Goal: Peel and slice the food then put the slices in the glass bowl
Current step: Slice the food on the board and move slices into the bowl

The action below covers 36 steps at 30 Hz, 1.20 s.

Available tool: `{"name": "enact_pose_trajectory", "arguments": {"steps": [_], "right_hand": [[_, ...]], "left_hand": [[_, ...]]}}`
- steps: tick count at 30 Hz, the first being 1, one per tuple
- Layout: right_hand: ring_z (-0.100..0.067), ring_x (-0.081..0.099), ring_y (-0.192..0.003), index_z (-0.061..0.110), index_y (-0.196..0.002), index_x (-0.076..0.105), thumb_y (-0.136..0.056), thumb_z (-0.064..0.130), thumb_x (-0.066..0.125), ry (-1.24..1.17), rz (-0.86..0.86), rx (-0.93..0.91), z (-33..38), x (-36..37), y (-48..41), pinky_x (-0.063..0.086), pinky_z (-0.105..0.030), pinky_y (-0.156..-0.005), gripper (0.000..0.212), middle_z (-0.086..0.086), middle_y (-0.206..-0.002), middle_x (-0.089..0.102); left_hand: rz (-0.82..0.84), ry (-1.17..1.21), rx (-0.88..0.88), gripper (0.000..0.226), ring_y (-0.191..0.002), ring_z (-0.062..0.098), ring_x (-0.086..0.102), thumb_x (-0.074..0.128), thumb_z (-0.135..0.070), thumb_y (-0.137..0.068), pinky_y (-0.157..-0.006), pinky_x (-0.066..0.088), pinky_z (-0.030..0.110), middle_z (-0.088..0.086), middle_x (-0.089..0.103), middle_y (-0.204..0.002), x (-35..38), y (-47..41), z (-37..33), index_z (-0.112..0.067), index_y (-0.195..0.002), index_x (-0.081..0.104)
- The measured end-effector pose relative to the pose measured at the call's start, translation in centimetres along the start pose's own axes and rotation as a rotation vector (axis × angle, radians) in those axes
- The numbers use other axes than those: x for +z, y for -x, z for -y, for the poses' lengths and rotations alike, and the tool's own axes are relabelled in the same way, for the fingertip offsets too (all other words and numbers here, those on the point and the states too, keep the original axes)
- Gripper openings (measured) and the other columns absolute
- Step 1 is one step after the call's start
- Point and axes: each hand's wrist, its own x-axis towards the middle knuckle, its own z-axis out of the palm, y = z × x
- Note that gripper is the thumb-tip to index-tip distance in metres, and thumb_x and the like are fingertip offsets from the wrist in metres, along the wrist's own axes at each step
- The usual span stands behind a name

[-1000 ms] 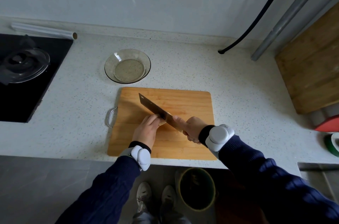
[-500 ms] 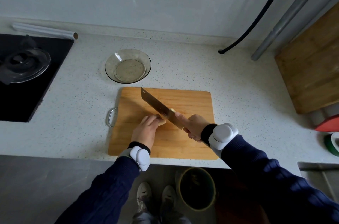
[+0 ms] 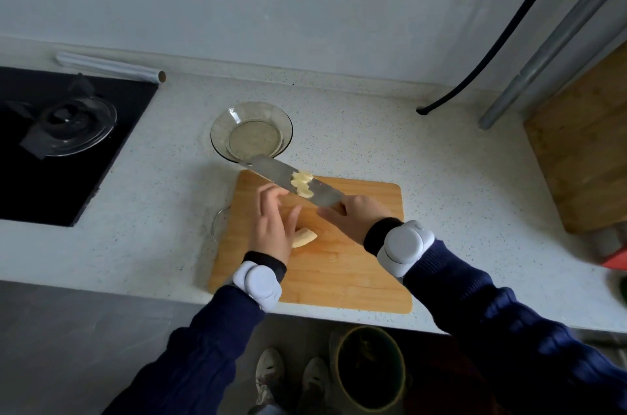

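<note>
The right hand (image 3: 353,216) grips the knife (image 3: 271,170) flat, carrying slices (image 3: 302,185) just ahead of its knuckles toward the glass bowl (image 3: 217,132) at the blade's tip; next they must be tipped in. The left hand (image 3: 273,224) hovers open over the uncut piece (image 3: 305,237). Half a second ago the blade was cutting edge-down while the left hand pinned the food.

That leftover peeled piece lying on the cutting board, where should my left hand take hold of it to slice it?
Grip the leftover piece across its narrow width at the end nearest the left hand, coming from above. It lies flat on the cutting board, long axis slanting up-right, so this leaves its right end free for the knife.
</note>
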Motion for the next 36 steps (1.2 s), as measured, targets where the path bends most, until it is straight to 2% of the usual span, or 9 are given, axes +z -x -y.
{"name": "enact_pose_trajectory", "arguments": {"steps": [4,7,9,11,14,16,19,27,36], "right_hand": [[-0.014,0.043,-0.055,0.018,-0.065,0.039,-0.092,0.052,0.043,0.067,-0.048,-0.047,1.3,-1.0,-1.5,0.037,-0.027,-0.054,0.043,0.002,-0.063,0.046],[-0.018,0.049,-0.064,0.020,-0.067,0.042,-0.092,0.050,0.044,0.106,-0.052,-0.069,2.4,-1.8,-2.3,0.040,-0.028,-0.059,0.040,0.004,-0.065,0.047],[-0.020,0.053,-0.073,0.018,-0.079,0.049,-0.091,0.052,0.044,0.155,-0.066,-0.081,3.2,-2.1,-3.0,0.042,-0.030,-0.063,0.037,0.003,-0.071,0.052],[-0.021,0.054,-0.077,0.015,-0.093,0.055,-0.091,0.053,0.044,0.197,-0.091,-0.075,3.8,-2.2,-3.6,0.044,-0.031,-0.066,0.040,0.000,-0.081,0.056],[-0.023,0.057,-0.081,0.014,-0.101,0.056,-0.091,0.053,0.044,0.242,-0.102,-0.083,5.1,-2.2,-5.2,0.048,-0.033,-0.071,0.042,-0.001,-0.085,0.057],[-0.025,0.060,-0.084,0.013,-0.103,0.055,-0.091,0.053,0.044,0.271,-0.097,-0.090,5.7,-2.2,-6.1,0.048,-0.034,-0.072,0.043,-0.003,-0.087,0.059],[-0.027,0.062,-0.090,0.013,-0.105,0.055,-0.091,0.052,0.043,0.308,-0.095,-0.099,6.4,-2.0,-7.5,0.045,-0.033,-0.071,0.043,-0.006,-0.096,0.064],[-0.024,0.053,-0.077,0.014,-0.106,0.054,-0.093,0.050,0.041,0.361,-0.065,-0.107,8.6,-2.3,-11.1,0.044,-0.032,-0.069,0.040,-0.005,-0.088,0.060],[-0.027,0.061,-0.090,0.014,-0.105,0.054,-0.092,0.051,0.041,0.362,-0.030,-0.108,9.1,-1.7,-12.9,0.043,-0.034,-0.071,0.042,-0.006,-0.097,0.065]], "left_hand": [[-0.069,0.034,-0.009,0.043,-0.076,0.007,0.039,0.065,-0.018,-0.079,-0.076,0.037,0.005,0.017,0.045,-0.106,-1.3,-2.7,-1.5,0.004,-0.111,0.046],[-0.020,-0.026,-0.106,0.051,-0.091,0.019,0.050,0.069,-0.020,-0.078,-0.084,0.040,0.016,0.017,0.048,-0.115,-1.7,-4.8,-1.4,0.000,-0.119,0.046],[0.021,-0.080,-0.163,0.053,-0.103,0.026,0.050,0.070,-0.023,-0.078,-0.090,0.044,0.031,0.016,0.051,-0.118,-1.8,-6.1,-0.6,-0.003,-0.122,0.047],[0.065,-0.120,-0.197,0.055,-0.105,0.029,0.050,0.071,-0.023,-0.077,-0.089,0.043,0.034,0.015,0.054,-0.119,-1.9,-7.1,0.1,-0.003,-0.122,0.048],[0.121,-0.138,-0.244,0.051,-0.098,0.028,0.054,0.073,-0.018,-0.075,-0.082,0.039,0.027,0.015,0.058,-0.115,-2.4,-9.1,1.0,-0.001,-0.118,0.051],[0.165,-0.151,-0.278,0.043,-0.085,0.017,0.053,0.072,-0.016,-0.076,-0.071,0.035,0.015,0.013,0.061,-0.111,-2.7,-10.3,1.6,-0.003,-0.113,0.055],[0.221,-0.175,-0.300,0.040,-0.077,0.009,0.051,0.072,-0.019,-0.077,-0.065,0.032,0.011,0.009,0.064,-0.109,-2.8,-11.8,2.7,-0.006,-0.112,0.057],[0.276,-0.181,-0.331,0.037,-0.089,0.024,0.060,0.069,-0.016,-0.079,-0.077,0.044,0.026,0.015,0.063,-0.107,-2.4,-16.2,6.7,-0.002,-0.111,0.056],[0.362,-0.186,-0.377,0.039,-0.092,0.029,0.063,0.072,-0.017,-0.076,-0.088,0.049,0.036,0.017,0.067,-0.103,-1.3,-20.4,9.5,-0.001,-0.109,0.058]]}}
